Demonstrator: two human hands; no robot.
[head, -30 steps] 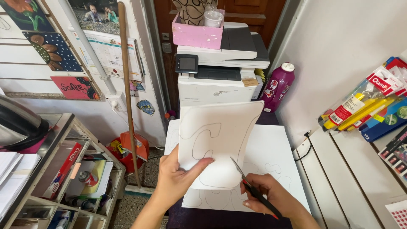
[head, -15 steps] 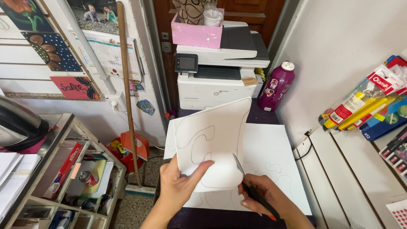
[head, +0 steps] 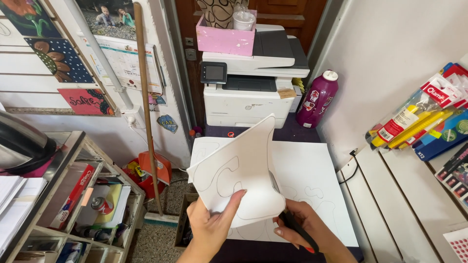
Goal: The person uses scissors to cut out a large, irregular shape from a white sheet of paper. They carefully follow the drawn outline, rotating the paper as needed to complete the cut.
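Note:
My left hand [head: 214,225] pinches a white sheet [head: 239,178] with pencilled letter outlines and holds it tilted up off the table. My right hand [head: 304,229] grips a black-handled craft knife [head: 292,221] whose blade runs up under the right edge of that lifted sheet. Beneath them lies a larger white sheet [head: 312,185], also marked with outlines, flat on a dark table [head: 292,134].
A white printer [head: 253,83] with a pink box [head: 224,36] on top stands at the table's far end, beside a magenta bottle [head: 317,100]. A broom handle [head: 146,107] leans at left above a cluttered shelf unit [head: 73,195]. Packaged stationery [head: 424,117] hangs on the right wall.
The lifted sheet has been turned and curled further to the left. My right hand with the knife has moved up against the sheet's lower right edge.

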